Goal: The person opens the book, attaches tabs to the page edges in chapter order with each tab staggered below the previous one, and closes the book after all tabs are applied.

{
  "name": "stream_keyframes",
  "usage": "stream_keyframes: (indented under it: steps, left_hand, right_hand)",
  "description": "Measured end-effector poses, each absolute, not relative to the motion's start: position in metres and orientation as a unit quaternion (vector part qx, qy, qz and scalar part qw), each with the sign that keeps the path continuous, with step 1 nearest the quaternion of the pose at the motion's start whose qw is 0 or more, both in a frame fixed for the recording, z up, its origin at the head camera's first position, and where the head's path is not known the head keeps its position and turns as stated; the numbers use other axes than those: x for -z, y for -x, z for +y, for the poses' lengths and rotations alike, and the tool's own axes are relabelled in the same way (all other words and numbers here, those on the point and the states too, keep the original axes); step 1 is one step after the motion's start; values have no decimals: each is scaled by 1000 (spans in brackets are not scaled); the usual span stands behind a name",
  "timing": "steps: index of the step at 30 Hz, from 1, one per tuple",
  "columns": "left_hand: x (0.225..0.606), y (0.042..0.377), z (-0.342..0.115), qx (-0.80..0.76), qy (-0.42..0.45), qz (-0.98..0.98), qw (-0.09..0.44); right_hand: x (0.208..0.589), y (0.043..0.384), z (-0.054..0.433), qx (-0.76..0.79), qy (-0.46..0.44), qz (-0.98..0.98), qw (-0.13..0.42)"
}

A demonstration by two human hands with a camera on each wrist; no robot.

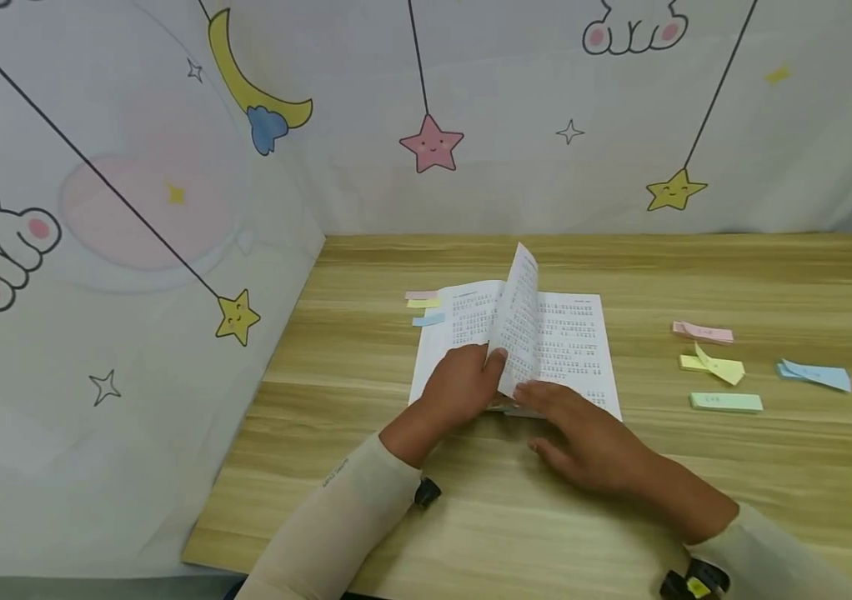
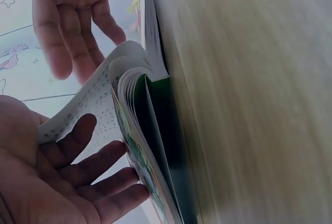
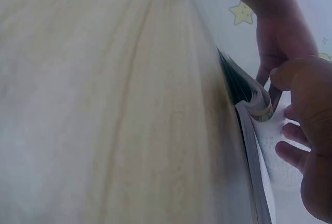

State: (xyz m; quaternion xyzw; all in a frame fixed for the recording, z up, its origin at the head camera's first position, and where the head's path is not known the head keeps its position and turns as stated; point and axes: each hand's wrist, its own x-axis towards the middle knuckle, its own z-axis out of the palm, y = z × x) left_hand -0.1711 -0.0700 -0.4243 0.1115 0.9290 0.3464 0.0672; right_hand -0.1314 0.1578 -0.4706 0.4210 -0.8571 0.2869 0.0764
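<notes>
An open book [image 1: 572,333] with printed text lies on the table, one leaf [image 1: 519,308] standing up near the middle. My left hand [image 1: 463,383] rests at the lower part of the left-hand pages, its thumb beside the raised leaf. In the left wrist view, its spread fingers [image 2: 116,154] touch the outside of the curved pages. The right hand [image 1: 583,433] has its fingers extended at the lower end of the raised leaf, with the thumb held apart. Pink, yellow and blue sticky tabs [image 1: 428,320] stick out from the book's left edge.
To the right of the book lie sticky-tab pads: pink [image 1: 704,333], yellow [image 1: 726,368], green [image 1: 726,402] and blue [image 1: 819,375]. A printed cloth backdrop [image 1: 508,192] stands behind the wooden table [image 1: 351,325] and along its left side.
</notes>
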Motion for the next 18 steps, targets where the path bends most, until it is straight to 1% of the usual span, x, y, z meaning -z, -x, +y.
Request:
stream_keyframes:
  steps: [3,6,8,10,13,15,18]
  left_hand:
    - [424,172,-73,-385,-91,917,61]
    - [425,172,-75,-381,-99,917,53]
    - [425,173,-75,-365,-111,923,54]
    - [426,174,-75,-348,-116,929,58]
    - [427,175,-73,-330,-100,937,66]
    - [427,175,-72,-330,-83,938,66]
    - [428,174,-73,-345,-69,934,57]
  right_hand:
    - [470,132,162,-291,-392,-869,78]
    - [470,135,167,-287,-349,-889,75]
    - [471,138,172,-281,-298,-909,80]
    - [470,141,177,-270,-229,-932,82]
    - [467,144,187,-247,-141,-956,74]
    - [464,146,192,-231,-114,-964,62]
    - [463,148,197,-216,-111,-969,52]
